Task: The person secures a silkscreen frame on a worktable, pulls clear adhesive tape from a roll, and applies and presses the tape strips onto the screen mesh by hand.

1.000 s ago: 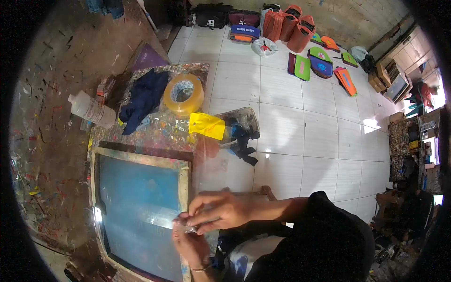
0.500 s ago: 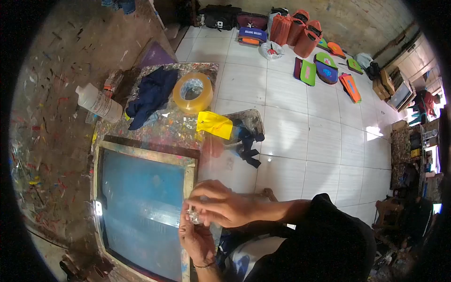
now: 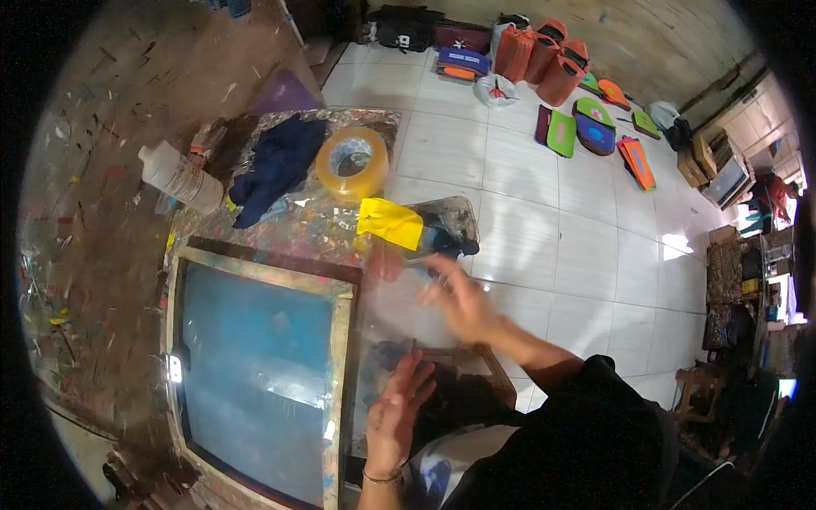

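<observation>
My left hand (image 3: 398, 416) is raised beside the right edge of a wooden-framed screen (image 3: 344, 340), its fingers stretched out and nothing visible in it. My right hand (image 3: 463, 306) reaches forward over the floor, below a yellow cloth piece (image 3: 391, 223). Its fingers are apart and slightly blurred, and I see nothing held in them. The screen's blue mesh (image 3: 255, 365) has a shiny clear patch near its middle. Neither hand touches the screen.
A paint-stained table (image 3: 289, 246) holds a roll of clear tape (image 3: 374, 183), a dark blue cloth (image 3: 280, 166) and a white bottle (image 3: 181, 178). A wooden stool (image 3: 497, 378) stands near my lap. Colourful pouches (image 3: 595, 132) and red bags (image 3: 544, 64) lie farther off on the tiles.
My hands were together at the screen's right edge with a crumpled clear piece between them. They have separated: the right moved forward and right, the left moved right. The clear piece no longer shows.
</observation>
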`<state>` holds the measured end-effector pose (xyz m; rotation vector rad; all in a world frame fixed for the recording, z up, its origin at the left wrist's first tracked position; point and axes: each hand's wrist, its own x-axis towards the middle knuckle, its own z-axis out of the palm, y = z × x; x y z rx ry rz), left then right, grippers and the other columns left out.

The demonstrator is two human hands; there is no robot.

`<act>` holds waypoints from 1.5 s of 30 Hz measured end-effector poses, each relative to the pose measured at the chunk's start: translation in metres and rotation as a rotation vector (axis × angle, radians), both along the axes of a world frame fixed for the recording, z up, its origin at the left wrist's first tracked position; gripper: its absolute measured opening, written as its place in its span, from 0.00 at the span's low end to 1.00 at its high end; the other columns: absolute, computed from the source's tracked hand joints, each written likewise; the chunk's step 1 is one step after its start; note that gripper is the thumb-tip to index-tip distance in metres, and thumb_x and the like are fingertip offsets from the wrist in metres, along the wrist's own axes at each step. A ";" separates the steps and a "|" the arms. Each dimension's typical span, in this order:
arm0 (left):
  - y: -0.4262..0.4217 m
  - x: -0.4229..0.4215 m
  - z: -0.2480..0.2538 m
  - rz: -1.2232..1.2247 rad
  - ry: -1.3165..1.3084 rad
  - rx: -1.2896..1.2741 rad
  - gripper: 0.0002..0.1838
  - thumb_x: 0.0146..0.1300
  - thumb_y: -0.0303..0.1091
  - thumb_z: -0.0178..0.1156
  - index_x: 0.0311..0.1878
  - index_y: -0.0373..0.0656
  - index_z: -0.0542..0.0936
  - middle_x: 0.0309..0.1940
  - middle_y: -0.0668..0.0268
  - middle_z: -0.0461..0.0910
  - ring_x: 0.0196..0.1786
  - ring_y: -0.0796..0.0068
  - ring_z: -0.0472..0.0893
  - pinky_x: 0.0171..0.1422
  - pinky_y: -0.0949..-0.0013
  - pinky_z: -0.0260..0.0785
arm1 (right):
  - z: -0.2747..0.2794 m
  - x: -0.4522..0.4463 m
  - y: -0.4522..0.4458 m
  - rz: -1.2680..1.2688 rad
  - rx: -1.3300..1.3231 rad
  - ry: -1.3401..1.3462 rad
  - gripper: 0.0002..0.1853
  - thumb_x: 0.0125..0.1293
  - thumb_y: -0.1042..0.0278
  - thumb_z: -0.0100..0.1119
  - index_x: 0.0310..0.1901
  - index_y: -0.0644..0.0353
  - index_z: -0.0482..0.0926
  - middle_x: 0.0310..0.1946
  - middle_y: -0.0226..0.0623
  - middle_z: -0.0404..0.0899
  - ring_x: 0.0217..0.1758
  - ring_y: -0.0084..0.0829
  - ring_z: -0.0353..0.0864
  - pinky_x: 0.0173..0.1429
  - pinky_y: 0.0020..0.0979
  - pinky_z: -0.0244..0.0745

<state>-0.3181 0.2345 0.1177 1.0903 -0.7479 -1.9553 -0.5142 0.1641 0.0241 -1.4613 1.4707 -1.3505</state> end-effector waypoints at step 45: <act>0.048 0.121 -0.013 0.952 -0.048 -0.097 0.16 0.73 0.41 0.57 0.47 0.34 0.80 0.31 0.63 0.82 0.31 0.71 0.82 0.44 0.63 0.74 | 0.093 0.043 -0.237 0.291 0.109 1.060 0.34 0.56 0.54 0.71 0.65 0.54 0.75 0.43 0.54 0.84 0.47 0.53 0.84 0.66 0.45 0.65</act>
